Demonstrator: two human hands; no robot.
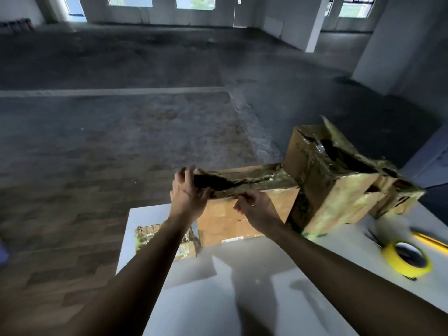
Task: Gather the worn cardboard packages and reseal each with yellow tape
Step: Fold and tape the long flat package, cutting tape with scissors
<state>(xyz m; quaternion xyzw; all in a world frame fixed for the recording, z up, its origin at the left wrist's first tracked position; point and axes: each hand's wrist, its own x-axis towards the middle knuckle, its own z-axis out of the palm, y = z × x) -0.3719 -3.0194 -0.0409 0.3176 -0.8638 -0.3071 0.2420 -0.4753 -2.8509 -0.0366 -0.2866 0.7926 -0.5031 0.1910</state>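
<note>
Both left hand (188, 194) and right hand (257, 209) grip the middle box (228, 219) flap.

boxes (247, 214) on table (254, 299) | tape roll (407, 259) right of them

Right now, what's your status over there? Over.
Left hand grips torn top of middle box, right hand pinches flap edge. Top gaping, not resealed. Yellow tape roll idle on table. Nothing blocking.
</note>
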